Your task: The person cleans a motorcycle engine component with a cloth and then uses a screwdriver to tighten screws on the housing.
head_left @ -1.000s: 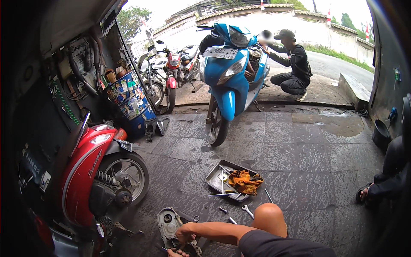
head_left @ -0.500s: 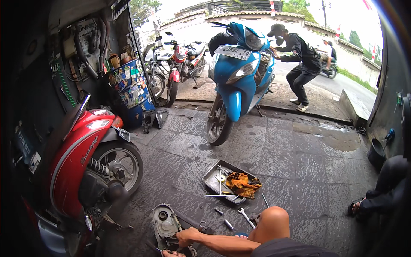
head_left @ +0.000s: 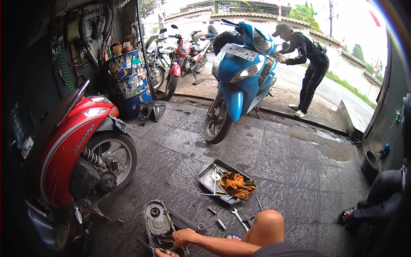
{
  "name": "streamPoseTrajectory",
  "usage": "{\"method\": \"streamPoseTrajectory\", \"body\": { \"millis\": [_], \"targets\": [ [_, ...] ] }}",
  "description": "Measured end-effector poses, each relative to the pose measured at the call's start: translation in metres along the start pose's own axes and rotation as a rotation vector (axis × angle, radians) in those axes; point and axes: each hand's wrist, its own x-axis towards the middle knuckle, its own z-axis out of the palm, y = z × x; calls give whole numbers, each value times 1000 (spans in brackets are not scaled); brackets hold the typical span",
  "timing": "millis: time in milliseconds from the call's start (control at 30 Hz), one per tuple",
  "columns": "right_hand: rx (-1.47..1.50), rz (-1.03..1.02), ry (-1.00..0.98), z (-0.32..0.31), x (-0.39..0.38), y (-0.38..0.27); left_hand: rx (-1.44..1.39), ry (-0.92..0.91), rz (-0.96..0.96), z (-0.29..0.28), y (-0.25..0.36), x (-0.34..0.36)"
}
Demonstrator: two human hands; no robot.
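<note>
At the bottom, a grey metal engine casing [head_left: 155, 222] lies on the floor beside a long dark part [head_left: 180, 218]. My right hand [head_left: 183, 238] is closed over the casing's near right side; what is in its fingers is hidden. Lower left, partly cut by the frame edge, my left hand [head_left: 165, 253] grips a thin tool. A metal ring [head_left: 201, 227], loose sockets [head_left: 221, 224] and a spanner [head_left: 239, 220] lie to the right, near my bare knee [head_left: 267, 222]. A metal tray [head_left: 205, 180] holds tools and an orange rag [head_left: 237, 186].
A red scooter [head_left: 64, 150] stands left, a blue scooter [head_left: 239, 90] in the doorway, motorbikes [head_left: 184, 53] behind it. A person [head_left: 312, 64] in black bends at the blue scooter. Another person's legs [head_left: 376, 201] and a black bucket [head_left: 369, 165] are at right. A blue drum [head_left: 128, 81] stands back left.
The person in black has risen from a squat to bending over the scooter. A passing rider has moved leftward along the road. My hands stay at the casing; the view has shifted slightly.
</note>
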Motion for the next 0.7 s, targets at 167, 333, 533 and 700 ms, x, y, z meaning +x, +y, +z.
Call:
{"method": "streamPoseTrajectory", "body": {
  "millis": [167, 333, 533, 700],
  "targets": [
    [26, -45, 45, 21, 16, 13, 11, -97, 26, -7, -1, -4],
    [-29, -276, 325, 18, -4, 17, 110, -108, 100, -13, -2, -9],
    [20, -266, 342, 17, -3, 19, 281, -10, 142, -5, 2, -18],
    [79, -288, 367, 5, -12, 14, 312, -4, 229, -20, 0, -4]
  ]
}}
